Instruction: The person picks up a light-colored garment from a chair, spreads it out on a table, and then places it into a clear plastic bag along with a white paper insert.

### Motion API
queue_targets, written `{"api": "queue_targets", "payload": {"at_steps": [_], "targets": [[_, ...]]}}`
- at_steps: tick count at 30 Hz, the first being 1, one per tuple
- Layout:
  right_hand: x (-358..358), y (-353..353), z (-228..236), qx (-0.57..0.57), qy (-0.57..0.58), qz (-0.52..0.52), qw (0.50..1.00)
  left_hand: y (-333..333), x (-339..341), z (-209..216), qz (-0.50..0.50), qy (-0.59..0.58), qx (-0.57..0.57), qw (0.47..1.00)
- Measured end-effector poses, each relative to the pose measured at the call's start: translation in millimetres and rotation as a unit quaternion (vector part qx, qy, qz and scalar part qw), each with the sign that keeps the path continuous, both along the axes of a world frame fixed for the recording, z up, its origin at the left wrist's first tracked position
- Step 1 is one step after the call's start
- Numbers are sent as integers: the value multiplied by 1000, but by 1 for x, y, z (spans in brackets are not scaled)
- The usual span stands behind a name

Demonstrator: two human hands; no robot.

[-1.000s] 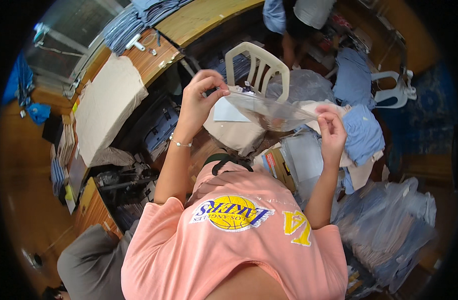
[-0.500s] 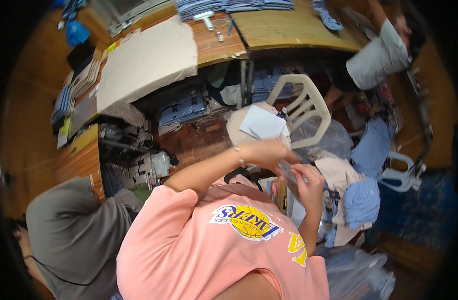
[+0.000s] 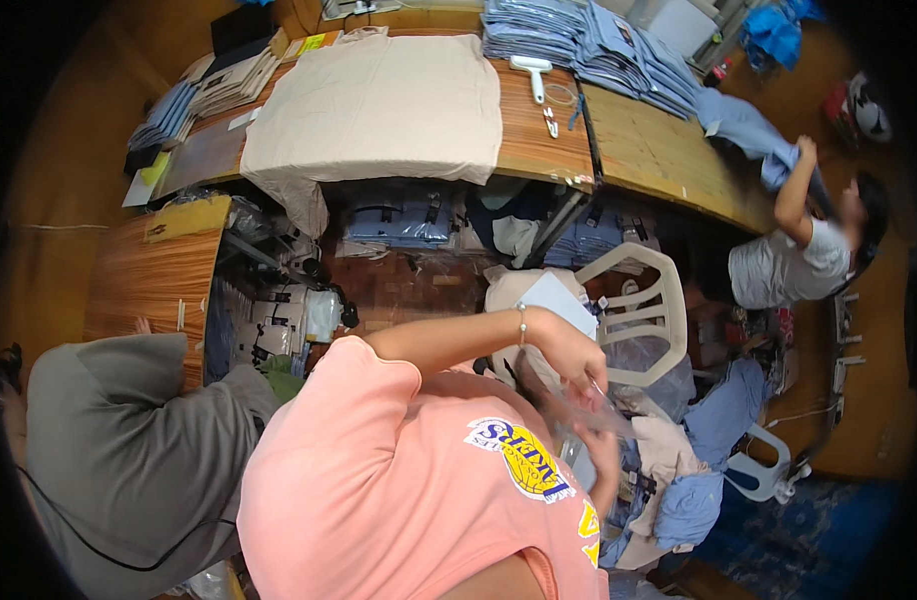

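My left hand (image 3: 569, 347), with a beaded bracelet at its wrist, bends downward, its fingers closed on a small piece of clear plastic film (image 3: 611, 412). My right hand (image 3: 601, 452) is just below, at the film's lower edge; its fingers are blurred and partly hidden by the film. Both hands are in front of my chest, beside a cream plastic chair (image 3: 669, 330). White paper sheets (image 3: 561, 300) lie on the chair's seat. Right of my hands is a heap of beige garments (image 3: 669, 445) and blue garments (image 3: 691, 508).
Ahead stands a wooden table with a beige cloth (image 3: 379, 105), a white lint roller (image 3: 532, 78) and stacked blue garments (image 3: 534, 32). A person in grey (image 3: 119, 440) is close on my left. Another person (image 3: 794, 265) handles a blue garment (image 3: 749, 125) at the far right.
My view has shifted, showing more of the tables. My hands have moved slightly apart, with the clear film between them. The person at the far right now has an arm raised to a blue garment.
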State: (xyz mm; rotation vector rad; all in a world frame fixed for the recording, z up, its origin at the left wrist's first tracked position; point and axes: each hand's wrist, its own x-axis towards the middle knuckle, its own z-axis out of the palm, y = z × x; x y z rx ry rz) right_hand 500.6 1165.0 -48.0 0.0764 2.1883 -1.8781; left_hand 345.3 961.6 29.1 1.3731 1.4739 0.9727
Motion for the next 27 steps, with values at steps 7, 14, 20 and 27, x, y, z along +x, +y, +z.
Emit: {"api": "queue_targets", "payload": {"at_steps": [7, 14, 20, 27], "targets": [[-59, -46, -21, -9, -74, -81, 994, -93, -62, 28, 43, 19, -22, 999], [-82, -71, -16, 114, -126, 55, 984, -107, -76, -27, 133, 266, -6, 955], [-65, -97, -7, 39, -100, -72, 992, -84, -68, -50, 196, 310, 192, 911], [-22, -107, -40, 53, -51, -194, 978, -75, -77, -57, 62, 181, 59, 980]]}}
